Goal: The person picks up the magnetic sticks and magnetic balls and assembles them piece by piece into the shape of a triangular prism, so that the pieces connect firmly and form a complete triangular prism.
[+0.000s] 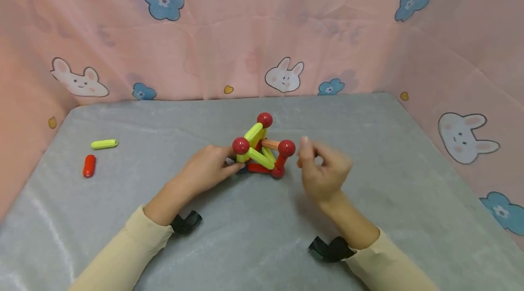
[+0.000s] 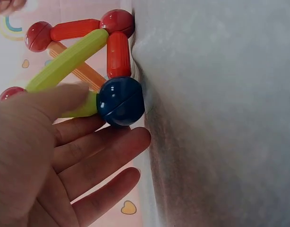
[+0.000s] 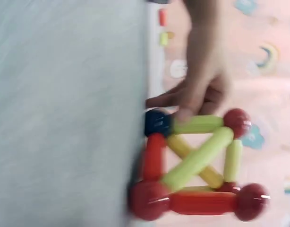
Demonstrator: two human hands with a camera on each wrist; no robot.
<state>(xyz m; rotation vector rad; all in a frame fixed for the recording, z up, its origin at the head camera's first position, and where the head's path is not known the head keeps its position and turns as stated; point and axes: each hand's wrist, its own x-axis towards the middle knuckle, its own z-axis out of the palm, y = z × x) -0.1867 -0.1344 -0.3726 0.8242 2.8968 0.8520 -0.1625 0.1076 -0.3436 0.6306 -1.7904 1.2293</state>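
Note:
A magnetic ball-and-rod frame [image 1: 262, 158] of red balls, one dark blue ball [image 2: 120, 101] and yellow-green, red and orange rods stands on the grey table. My left hand [image 1: 206, 169] pinches it at its lower left, thumb along the yellow-green rod [image 3: 199, 124] beside the blue ball, other fingers behind. My right hand [image 1: 325, 170], blurred, is held just right of the red ball [image 1: 286, 148] at the top of the upright red rod [image 1: 281, 162]. Its fingers are loosely curled, and nothing shows in them. In the right wrist view the right hand is out of sight.
Two loose rods, one yellow-green [image 1: 104, 144] and one red [image 1: 89, 166], lie at the table's left side. The grey cloth-covered table [image 1: 229, 245] is bounded at the back and sides by a pink printed curtain [image 1: 229, 41].

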